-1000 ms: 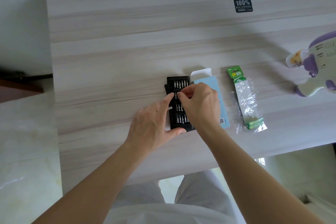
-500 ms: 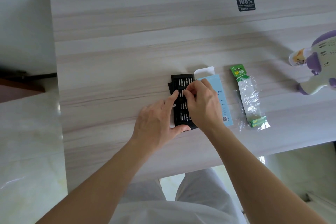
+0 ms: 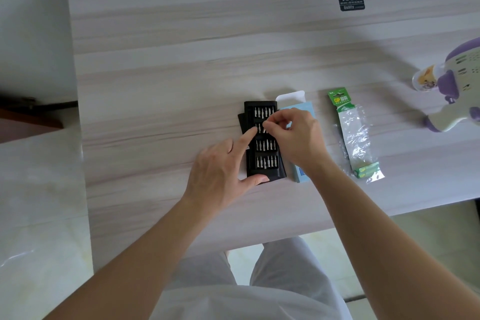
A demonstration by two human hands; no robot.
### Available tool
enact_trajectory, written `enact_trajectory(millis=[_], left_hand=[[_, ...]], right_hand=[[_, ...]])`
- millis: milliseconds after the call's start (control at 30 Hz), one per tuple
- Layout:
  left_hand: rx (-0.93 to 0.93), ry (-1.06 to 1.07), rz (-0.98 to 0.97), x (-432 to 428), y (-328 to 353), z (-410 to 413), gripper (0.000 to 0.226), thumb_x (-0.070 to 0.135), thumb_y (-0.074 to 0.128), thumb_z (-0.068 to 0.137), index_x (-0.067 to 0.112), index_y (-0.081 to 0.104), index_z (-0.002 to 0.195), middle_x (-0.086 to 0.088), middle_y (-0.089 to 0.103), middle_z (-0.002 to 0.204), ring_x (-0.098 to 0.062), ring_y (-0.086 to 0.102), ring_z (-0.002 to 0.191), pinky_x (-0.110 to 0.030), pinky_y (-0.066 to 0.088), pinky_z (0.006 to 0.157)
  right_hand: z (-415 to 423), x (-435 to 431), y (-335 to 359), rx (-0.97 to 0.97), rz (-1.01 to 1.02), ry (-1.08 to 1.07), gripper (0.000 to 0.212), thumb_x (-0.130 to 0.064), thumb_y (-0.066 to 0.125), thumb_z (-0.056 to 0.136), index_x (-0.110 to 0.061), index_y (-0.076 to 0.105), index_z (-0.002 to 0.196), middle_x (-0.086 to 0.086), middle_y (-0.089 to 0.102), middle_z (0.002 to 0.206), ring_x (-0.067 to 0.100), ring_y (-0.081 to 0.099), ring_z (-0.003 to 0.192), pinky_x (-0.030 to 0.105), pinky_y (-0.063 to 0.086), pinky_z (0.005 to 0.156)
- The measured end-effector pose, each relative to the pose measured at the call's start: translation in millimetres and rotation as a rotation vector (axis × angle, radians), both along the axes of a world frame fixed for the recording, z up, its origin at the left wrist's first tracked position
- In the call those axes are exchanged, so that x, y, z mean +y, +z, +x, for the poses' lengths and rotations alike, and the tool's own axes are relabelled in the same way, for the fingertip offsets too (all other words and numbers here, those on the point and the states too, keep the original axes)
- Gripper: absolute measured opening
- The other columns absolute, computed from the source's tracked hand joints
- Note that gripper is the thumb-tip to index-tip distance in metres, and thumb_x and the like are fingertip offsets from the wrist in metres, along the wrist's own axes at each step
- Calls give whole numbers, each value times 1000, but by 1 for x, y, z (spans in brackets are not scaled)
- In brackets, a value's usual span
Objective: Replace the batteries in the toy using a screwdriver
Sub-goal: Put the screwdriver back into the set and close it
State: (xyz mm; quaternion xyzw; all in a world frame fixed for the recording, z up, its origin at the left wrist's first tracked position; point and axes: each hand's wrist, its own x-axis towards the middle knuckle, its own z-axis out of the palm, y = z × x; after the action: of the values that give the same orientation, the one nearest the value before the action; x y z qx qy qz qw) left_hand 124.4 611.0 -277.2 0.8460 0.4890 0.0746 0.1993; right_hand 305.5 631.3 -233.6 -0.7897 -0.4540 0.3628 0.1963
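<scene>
Bit case (image 3: 263,167) lies flat and open on the table (image 3: 155,60), and everything else sits right of it.

Left hand (image 3: 220,171) is flat and not gripping. Its forefinger presses the case's left edge at the second row and its thumb is against the near end, likely to stop the case sliding while a bit comes out.

Right hand (image 3: 296,138) has thumb and fingertips pinched together on a bit (image 3: 264,130) in the second row. My read is that it's picking the tip for the toy's screw.

Blue box (image 3: 298,175) is just right of the case, the battery pack (image 3: 355,132) is beyond that, and the toy (image 3: 457,91) is far right, well apart and untouched.

Counts:
- 1 case, with 4 rows of bits; the number per row is too small to tell
- 1 box
- 1 battery pack, apparently 2 green cells
- 1 toy

No driver handle in view.
</scene>
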Motion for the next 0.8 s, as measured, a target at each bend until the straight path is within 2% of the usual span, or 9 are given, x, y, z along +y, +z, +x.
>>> enact_trajectory(millis=[100,167,333,533,600,667,800], left_hand=[[-20,-23,67,-1,0,-1,79,75,52,79,28,50,142,1,47,77,-22,49,63,-36,46,58],[-23,-36,91,-2,-1,-1,75,74,51,81,30,53,140,2,43,77,-21,46,62,-35,45,57],[-9,-62,119,-1,2,-1,73,74,47,81,35,52,143,1,42,77,-21,45,60,-34,43,56],[41,-68,76,2,6,2,78,74,43,80,39,42,149,5,30,77,-16,29,63,-33,41,55],[51,-74,66,3,10,3,79,74,47,79,37,43,149,5,30,76,-17,32,61,-31,39,54],[62,-85,60,3,12,3,82,72,59,76,35,45,148,5,30,76,-18,37,59,-29,34,55],[57,-82,45,3,14,4,83,69,65,75,34,45,148,5,30,75,-16,29,62,-27,29,57]], right_hand=[[0,3,0,-33,-16,15,11,-26,66,91,-20,74,85,-6,60,69,8,53,66,8,36,56],[-1,4,0,-52,-19,17,12,-26,66,91,-20,74,84,-9,58,67,3,52,64,7,36,53],[-4,5,0,-82,-30,4,11,-25,65,91,-25,72,82,-13,56,65,1,51,63,12,33,53],[-9,2,-2,-104,-4,-15,10,-23,66,90,-23,74,84,-15,53,64,5,51,65,17,36,57],[-11,2,-2,-106,-5,-34,10,-23,66,90,-23,74,84,-15,52,64,4,51,64,18,37,56],[-13,1,-3,-104,-3,-56,11,-22,65,90,-23,74,84,-15,51,65,11,54,69,24,40,61],[-19,-1,-3,-121,0,-106,13,-23,64,91,-22,74,84,-14,53,62,17,58,74,29,48,67]])
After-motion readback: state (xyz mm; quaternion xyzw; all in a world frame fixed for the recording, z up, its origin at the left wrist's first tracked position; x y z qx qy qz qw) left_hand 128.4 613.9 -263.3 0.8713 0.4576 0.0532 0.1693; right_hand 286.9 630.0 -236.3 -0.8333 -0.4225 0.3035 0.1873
